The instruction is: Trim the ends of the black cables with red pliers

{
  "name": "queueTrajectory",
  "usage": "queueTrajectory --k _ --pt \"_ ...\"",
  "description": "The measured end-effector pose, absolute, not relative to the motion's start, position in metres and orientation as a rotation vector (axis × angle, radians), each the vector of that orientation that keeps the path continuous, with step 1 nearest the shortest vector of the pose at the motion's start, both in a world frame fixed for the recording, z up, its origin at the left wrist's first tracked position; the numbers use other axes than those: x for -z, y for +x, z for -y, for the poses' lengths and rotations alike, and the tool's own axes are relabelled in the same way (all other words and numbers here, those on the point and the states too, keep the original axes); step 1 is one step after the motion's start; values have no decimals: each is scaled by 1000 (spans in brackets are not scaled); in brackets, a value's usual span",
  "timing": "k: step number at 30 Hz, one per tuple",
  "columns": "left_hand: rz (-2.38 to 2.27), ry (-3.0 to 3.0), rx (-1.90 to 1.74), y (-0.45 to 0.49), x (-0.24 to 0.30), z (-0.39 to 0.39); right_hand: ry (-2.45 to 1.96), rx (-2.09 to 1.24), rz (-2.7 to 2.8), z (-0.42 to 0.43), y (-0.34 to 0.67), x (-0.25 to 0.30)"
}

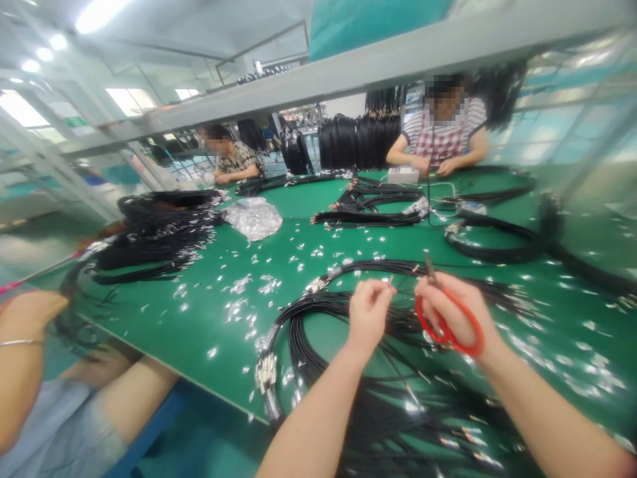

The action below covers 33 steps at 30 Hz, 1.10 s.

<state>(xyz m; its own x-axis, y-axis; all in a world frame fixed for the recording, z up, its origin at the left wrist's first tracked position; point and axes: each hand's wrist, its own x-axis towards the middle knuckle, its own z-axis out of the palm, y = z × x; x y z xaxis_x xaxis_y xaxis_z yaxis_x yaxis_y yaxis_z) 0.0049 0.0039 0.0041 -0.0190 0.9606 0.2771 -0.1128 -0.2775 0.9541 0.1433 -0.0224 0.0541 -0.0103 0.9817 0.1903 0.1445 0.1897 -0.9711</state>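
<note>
My left hand (367,312) is closed in a pinch above the table, at the end of a thin black cable (405,287); a small pale tip shows at the fingertips. Red-handled scissors (476,332) sit in my right hand (455,302), with fingers through the loops and the blades pointing up and away. Whether the blades are apart I cannot tell. Beneath both hands lies a coiled bundle of black cables (311,305) with metal connectors (266,372) at its left side. More loose cable ends spread below my wrists, partly hidden by my forearms.
Small clear plastic scraps (269,284) litter the green table (184,345). A clear plastic bag (255,219) and a cable pile (159,232) lie to the left. More cable bundles (378,202) lie farther back. A grey shelf beam (279,93) crosses overhead. Co-workers sit opposite and at left.
</note>
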Motion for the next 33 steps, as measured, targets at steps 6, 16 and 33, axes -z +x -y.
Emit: queueTrajectory --k 6,16,33 --pt "-877 1658 -1229 14 17 -6 -1323 -443 1451 20 167 -65" --pt "-594 2365 -351 -16 -9 -5 -1011 -864 1730 9 196 -61" --pt "-631 1962 -553 4 -2 0 -1211 -324 1492 13 189 -67"
